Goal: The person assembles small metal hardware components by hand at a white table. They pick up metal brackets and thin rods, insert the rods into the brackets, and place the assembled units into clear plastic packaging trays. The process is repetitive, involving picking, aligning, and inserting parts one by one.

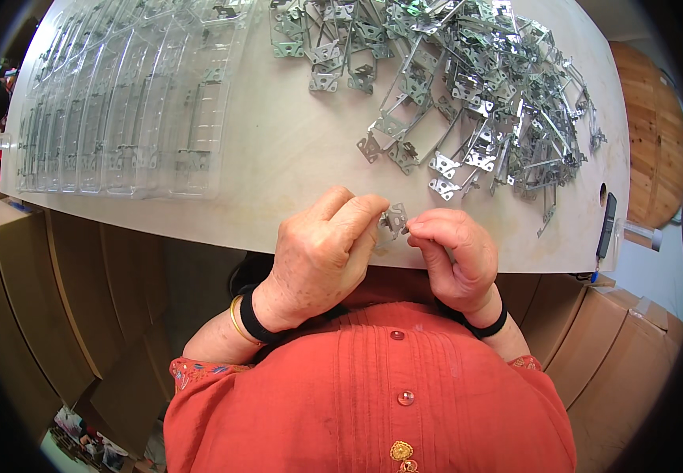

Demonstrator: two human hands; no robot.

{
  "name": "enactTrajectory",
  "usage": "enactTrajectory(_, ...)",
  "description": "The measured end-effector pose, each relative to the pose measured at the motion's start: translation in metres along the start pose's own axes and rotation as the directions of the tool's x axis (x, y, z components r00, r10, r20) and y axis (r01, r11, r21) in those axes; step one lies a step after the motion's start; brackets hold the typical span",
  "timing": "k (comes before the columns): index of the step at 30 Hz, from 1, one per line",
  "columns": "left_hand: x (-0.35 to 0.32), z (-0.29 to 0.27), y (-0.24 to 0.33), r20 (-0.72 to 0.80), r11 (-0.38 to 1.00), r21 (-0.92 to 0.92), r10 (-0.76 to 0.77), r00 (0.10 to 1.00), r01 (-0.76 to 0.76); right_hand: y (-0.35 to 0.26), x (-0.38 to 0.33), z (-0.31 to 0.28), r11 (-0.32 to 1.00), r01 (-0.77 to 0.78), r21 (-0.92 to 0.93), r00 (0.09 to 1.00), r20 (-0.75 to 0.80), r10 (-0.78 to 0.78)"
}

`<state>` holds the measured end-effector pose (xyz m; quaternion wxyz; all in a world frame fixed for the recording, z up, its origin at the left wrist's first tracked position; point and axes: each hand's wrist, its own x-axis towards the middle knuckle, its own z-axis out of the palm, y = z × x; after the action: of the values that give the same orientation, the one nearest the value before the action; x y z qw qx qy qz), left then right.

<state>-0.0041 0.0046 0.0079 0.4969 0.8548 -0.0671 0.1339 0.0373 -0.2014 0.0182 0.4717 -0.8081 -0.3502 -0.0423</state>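
Close to the table's near edge, a small stamped metal bracket (395,218) is pinched between my two hands. My left hand (322,246) has its fingers curled round the bracket's left side, and they hide part of it. On the other side, my right hand (460,251) brings thumb and forefinger together at the bracket's right edge. Whether a smaller piece sits between those right fingertips is too small to make out. Beyond my hands lies a large heap of similar silvery metal brackets with thin rods (479,94), tangled over one another.
A clear plastic tray (217,158) with long compartments holding metal parts covers the table's left. At the right edge lies a dark, slim tool (606,225) near a hole. Cardboard boxes (42,276) stand below the table on both sides. A round wooden top (655,134) is at far right.
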Motion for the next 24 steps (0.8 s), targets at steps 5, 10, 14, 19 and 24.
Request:
enactTrajectory(5, 0.0006, -0.0002, 0.0007, 0.003, 1.000, 0.005, 0.001, 1.000, -0.001, 0.0024, 0.0020, -0.0021, 0.999, 0.041, -0.023, 0.999, -0.016, -0.041)
enactTrajectory(10, 0.0021, -0.0010, 0.0037, 0.010, 1.000, -0.007, -0.011, 1.000, 0.011, -0.0009, -0.0002, -0.0026, 0.999, 0.032, 0.001, 0.999, -0.011, -0.032)
enactTrajectory(14, 0.0025, 0.0027, 0.0023, -0.005, 1.000, -0.023, 0.018, 1.000, -0.018, -0.0016, -0.0017, -0.0051, 0.999, 0.036, -0.006, 0.999, -0.010, -0.036)
enactTrajectory(19, 0.0030, 0.0036, 0.0019, -0.014, 0.998, 0.043, 0.045, 0.999, -0.044, 0.0008, 0.0008, -0.0051, 0.995, 0.103, -0.019, 0.995, 0.007, -0.103)
enactTrajectory(24, 0.0060, 0.0018, 0.0024, -0.055, 0.987, 0.132, 0.098, 0.994, -0.090, -0.0019, 0.0002, -0.0072, 0.998, 0.057, 0.007, 0.998, -0.033, -0.057)
